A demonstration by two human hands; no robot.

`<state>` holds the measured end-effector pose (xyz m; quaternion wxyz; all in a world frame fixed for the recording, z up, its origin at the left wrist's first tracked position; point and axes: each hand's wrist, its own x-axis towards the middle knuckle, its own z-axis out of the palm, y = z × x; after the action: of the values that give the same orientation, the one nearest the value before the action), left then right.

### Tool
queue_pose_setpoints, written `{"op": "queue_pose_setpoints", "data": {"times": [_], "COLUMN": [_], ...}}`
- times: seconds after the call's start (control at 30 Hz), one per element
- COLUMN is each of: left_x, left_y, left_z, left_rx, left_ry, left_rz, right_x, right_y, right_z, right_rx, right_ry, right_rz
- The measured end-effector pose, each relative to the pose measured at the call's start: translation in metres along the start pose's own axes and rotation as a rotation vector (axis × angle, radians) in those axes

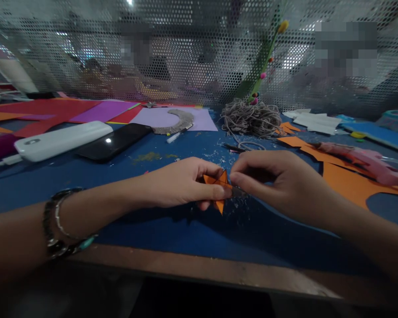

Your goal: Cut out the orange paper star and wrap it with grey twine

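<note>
An orange paper star (220,182) with dark lines on it is pinched between the thumb and fingers of my left hand (185,183), above the blue tabletop. One point of the star hangs down below my thumb. Just right of the star, my right hand (268,174) has its thumb and forefinger pressed together near the star's edge. Whatever those fingertips hold, if anything, is too small to make out. Small pale flecks lie on the table around both hands.
A white device (63,140) with a cable and a black phone (116,142) lie at the left. Behind are coloured sheets, a grey crescent (182,121) and tangled grey cord (250,117). Orange scraps (345,181) and a pink tool (368,160) lie right. Perforated metal (185,53) rises behind.
</note>
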<state>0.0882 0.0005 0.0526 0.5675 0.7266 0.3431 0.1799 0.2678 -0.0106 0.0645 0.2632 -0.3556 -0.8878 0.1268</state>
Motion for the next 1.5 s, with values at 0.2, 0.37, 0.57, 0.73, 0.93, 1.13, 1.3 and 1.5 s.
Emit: {"op": "queue_pose_setpoints", "data": {"times": [0.2, 0.37, 0.57, 0.73, 0.93, 1.13, 1.3, 1.5], "left_x": [0.003, 0.004, 0.005, 0.007, 0.004, 0.001, -0.002, -0.006], "left_y": [-0.001, -0.001, -0.001, 0.001, 0.002, 0.003, 0.003, 0.006], "left_z": [0.002, 0.003, 0.002, 0.001, 0.001, -0.001, -0.002, 0.002], "left_rx": [0.100, 0.086, -0.174, -0.391, -0.513, -0.438, -0.350, -0.004], "left_ry": [0.059, 0.090, 0.162, 0.220, 0.226, 0.182, 0.033, -0.053], "left_rz": [-0.014, -0.023, -0.001, 0.041, 0.108, 0.164, 0.192, 0.052], "right_x": [-0.001, -0.006, -0.009, -0.009, -0.010, -0.007, -0.001, 0.002], "right_y": [0.000, 0.000, -0.008, -0.006, -0.001, -0.001, 0.004, 0.010], "right_z": [0.002, 0.005, 0.006, 0.008, 0.007, 0.003, -0.003, -0.004], "right_rx": [-0.201, -0.548, -0.794, -0.742, -0.406, 0.051, 0.236, 0.342], "right_ry": [0.052, 0.115, 0.216, 0.207, 0.168, 0.107, -0.123, -0.244], "right_rz": [-0.089, -0.368, -0.549, -0.562, -0.238, -0.052, 0.011, 0.151]}}
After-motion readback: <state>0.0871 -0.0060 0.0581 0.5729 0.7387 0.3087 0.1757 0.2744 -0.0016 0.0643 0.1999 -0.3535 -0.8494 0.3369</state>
